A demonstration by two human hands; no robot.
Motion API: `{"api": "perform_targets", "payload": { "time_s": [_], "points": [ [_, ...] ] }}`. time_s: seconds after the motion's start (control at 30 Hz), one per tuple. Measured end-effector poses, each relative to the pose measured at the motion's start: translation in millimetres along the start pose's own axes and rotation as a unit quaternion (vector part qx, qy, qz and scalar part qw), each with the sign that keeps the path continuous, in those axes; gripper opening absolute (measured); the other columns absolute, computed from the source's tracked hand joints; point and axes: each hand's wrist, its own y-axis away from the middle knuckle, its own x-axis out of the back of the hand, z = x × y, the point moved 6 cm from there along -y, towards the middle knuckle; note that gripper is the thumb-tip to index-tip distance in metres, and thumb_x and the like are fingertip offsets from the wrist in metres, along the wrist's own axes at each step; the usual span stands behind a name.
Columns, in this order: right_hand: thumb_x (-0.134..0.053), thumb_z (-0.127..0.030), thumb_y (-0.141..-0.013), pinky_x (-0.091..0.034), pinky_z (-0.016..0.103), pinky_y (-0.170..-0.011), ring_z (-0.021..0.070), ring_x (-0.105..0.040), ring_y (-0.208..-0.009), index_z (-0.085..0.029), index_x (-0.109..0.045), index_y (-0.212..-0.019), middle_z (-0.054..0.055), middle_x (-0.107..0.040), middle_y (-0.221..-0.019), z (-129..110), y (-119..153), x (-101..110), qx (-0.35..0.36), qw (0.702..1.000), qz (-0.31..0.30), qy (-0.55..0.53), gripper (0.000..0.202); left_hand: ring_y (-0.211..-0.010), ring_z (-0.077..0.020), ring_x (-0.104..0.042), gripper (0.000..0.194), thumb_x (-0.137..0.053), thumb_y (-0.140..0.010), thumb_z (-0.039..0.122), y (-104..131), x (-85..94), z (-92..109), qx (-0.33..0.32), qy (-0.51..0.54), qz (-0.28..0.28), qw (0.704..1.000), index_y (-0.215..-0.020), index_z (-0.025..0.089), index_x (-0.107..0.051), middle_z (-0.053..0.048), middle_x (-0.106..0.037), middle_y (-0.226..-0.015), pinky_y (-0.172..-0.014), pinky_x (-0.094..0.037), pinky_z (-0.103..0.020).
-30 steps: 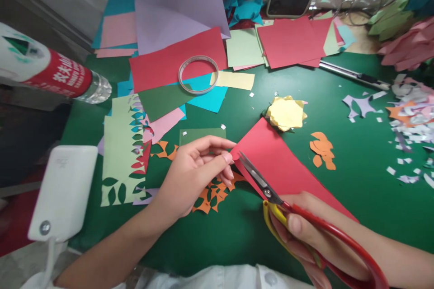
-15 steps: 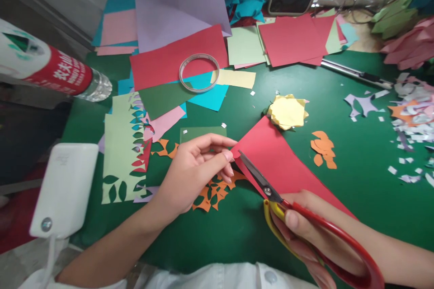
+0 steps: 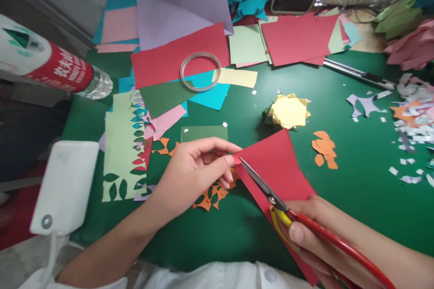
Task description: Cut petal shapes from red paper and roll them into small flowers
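My left hand [image 3: 203, 167] pinches the left corner of a red paper sheet [image 3: 274, 162] between thumb and fingers. In my right hand [image 3: 312, 230] is a pair of scissors [image 3: 271, 198] with red and yellow handles. The scissor tips lie at the pinched corner, close to my left fingertips, and the blades look nearly closed. The sheet runs from the corner to the right and down, passing under the scissors and my right hand. Beneath the left fingers lie orange paper scraps [image 3: 210, 198] with leaf-shaped holes. Just beyond the sheet sits a yellow paper flower [image 3: 290, 111].
Orange leaf cutouts [image 3: 323, 149] lie to the right, near white paper scraps [image 3: 412, 119]. A tape roll [image 3: 200, 55] rests on coloured sheets behind. At left are a light green sheet [image 3: 118, 144] with leaf holes, a white power bank [image 3: 64, 185] and a bottle [image 3: 68, 67].
The red sheet has turned clockwise, its far corner shifting right and its lower end swinging toward me. The scissor blades have closed further, and my right hand has moved slightly right and down.
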Motion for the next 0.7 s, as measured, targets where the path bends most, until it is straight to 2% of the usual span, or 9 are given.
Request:
{"api": "perform_targets", "payload": {
  "time_s": [0.1,0.17,0.37,0.5,0.7],
  "points": [
    [-0.041,-0.081,-0.08,-0.039,0.016,-0.044,0.0052,-0.043,-0.046,-0.018,-0.044,-0.082,-0.006,-0.043,-0.06,1.3,2.4,-0.2,-0.063,0.998,-0.002,0.001,0.062,-0.052,-0.0058,-0.062,0.013,-0.063,-0.083,0.011,0.6,1.0,1.2,-0.004,-0.019,-0.005,1.0,-0.085,0.019,-0.074,0.005,-0.065,-0.056,-0.052,-0.052,-0.011],
    [-0.042,-0.081,-0.08,-0.038,0.016,-0.045,0.0053,-0.043,-0.047,-0.018,-0.045,-0.083,-0.005,-0.043,-0.062,-1.6,4.6,0.8,-0.074,0.997,0.0,0.001,0.063,-0.052,-0.0055,-0.062,0.014,-0.063,-0.083,0.011,1.1,1.9,1.7,-0.007,-0.031,-0.012,0.999,-0.085,0.02,-0.074,0.005,-0.066,-0.057,-0.052,-0.052,-0.01],
    [-0.045,-0.075,-0.084,-0.035,0.016,-0.045,0.0064,-0.042,-0.051,-0.019,-0.049,-0.096,-0.005,-0.043,-0.067,0.6,9.1,0.5,-0.083,0.996,-0.024,0.016,0.057,-0.052,-0.0062,-0.062,0.014,-0.063,-0.084,0.013,2.2,3.8,1.5,-0.005,-0.031,-0.027,0.999,-0.086,0.021,-0.074,0.004,-0.066,-0.057,-0.049,-0.051,-0.01],
    [-0.047,-0.075,-0.082,-0.033,0.017,-0.044,0.0064,-0.04,-0.048,-0.02,-0.049,-0.098,-0.006,-0.041,-0.065,0.8,6.7,-0.9,-0.054,0.998,-0.023,0.002,0.058,-0.053,-0.0061,-0.062,0.015,-0.064,-0.083,0.014,3.5,0.9,3.4,-0.015,-0.022,-0.033,0.999,-0.09,0.023,-0.073,0.005,-0.065,-0.059,-0.052,-0.053,-0.011],
    [-0.038,-0.081,-0.081,-0.038,0.018,-0.047,0.0074,-0.045,-0.051,-0.02,-0.048,-0.1,-0.003,-0.048,-0.072,4.7,4.3,1.4,-0.071,0.996,0.001,0.059,0.065,-0.053,-0.008,-0.065,0.015,-0.071,-0.077,0.014,5.3,-4.3,6.4,-0.028,-0.018,0.005,0.999,-0.089,0.02,-0.073,0.004,-0.067,-0.064,-0.052,-0.056,-0.013]
  ]
}}
